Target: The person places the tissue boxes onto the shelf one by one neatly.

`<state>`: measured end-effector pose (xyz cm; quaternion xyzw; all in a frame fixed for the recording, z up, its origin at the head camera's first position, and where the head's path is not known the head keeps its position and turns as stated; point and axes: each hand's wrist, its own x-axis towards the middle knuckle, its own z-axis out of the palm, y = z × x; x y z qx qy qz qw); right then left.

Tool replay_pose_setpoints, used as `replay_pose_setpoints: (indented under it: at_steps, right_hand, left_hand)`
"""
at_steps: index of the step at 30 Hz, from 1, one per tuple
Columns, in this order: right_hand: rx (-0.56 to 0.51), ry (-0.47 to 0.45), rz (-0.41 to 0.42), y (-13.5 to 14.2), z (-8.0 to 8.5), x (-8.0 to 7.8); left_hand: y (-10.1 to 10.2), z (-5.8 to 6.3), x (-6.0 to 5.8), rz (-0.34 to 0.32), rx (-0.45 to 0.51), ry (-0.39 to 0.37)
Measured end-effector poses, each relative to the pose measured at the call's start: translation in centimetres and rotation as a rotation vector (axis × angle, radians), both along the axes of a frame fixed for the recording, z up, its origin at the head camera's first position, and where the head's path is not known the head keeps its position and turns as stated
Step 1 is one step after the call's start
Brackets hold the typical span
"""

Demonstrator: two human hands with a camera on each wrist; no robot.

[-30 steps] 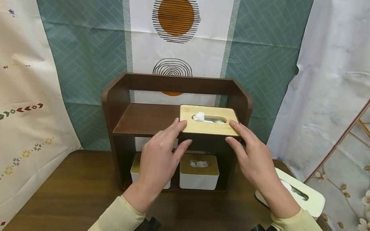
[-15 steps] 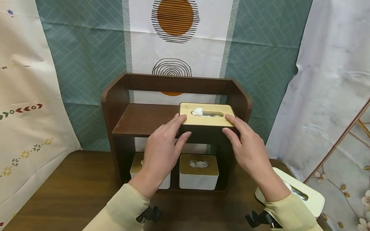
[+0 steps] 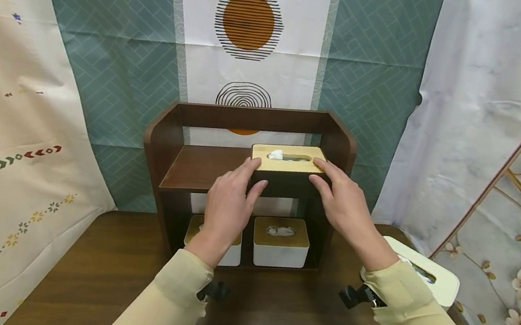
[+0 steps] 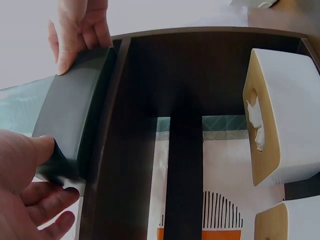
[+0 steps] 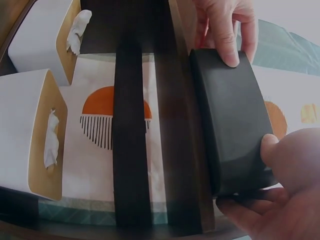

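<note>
A black tissue box (image 3: 283, 181) with a light wooden lid and a tuft of tissue in its slot is at the right part of the upper shelf. My left hand (image 3: 226, 211) grips its left end, thumb on the front and fingers along the side. At the opposite end, my right hand (image 3: 350, 204) holds it the same way. In both wrist views the black tissue box (image 4: 75, 105) lies close against the shelf board, its underside largely hidden. Beneath, two white tissue boxes with wooden lids stand in the lower compartment: the right one (image 3: 279, 253) and the left one (image 3: 231, 259), partly covered by my left hand.
A dark brown two-tier shelf (image 3: 203, 167) stands on a brown wooden table (image 3: 110, 269) before a patterned curtain. Its side panels (image 3: 161, 141) rise above the upper board. To the right, a pale tissue box (image 3: 443, 279) sits near the table edge, partly behind my right sleeve.
The black tissue box has moved back and slightly left over the upper shelf, with both hands holding it throughout. The other tissue boxes have stayed in place.
</note>
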<state>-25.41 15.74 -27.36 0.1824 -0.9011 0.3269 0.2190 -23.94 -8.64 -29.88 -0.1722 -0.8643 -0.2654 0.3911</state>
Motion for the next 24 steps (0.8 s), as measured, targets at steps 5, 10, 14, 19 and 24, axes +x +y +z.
replay_pose_setpoints:
  at_steps: [5, 10, 14, 19, 24]
  right_hand:
    - [0.000, -0.002, -0.003, -0.1, -0.1, -0.6]
    - [-0.018, 0.005, -0.037, -0.3, -0.2, -0.7]
    - [-0.033, 0.029, -0.086, -0.6, -0.4, -0.3]
    - [-0.017, 0.071, -0.098, -0.5, -1.1, 0.4]
    - [0.027, 0.165, -0.088, -0.3, -2.0, 0.4]
  left_hand:
    - [0.2, -0.1, -0.7, 0.001, 0.004, -0.017]
    - [0.3, -0.1, -1.0, 0.011, -0.003, -0.014]
    - [0.3, -0.2, -1.0, 0.011, -0.019, -0.016]
    - [0.1, -0.4, -1.0, 0.034, -0.031, -0.046]
    - [-0.1, -0.5, -1.0, 0.042, -0.037, -0.070]
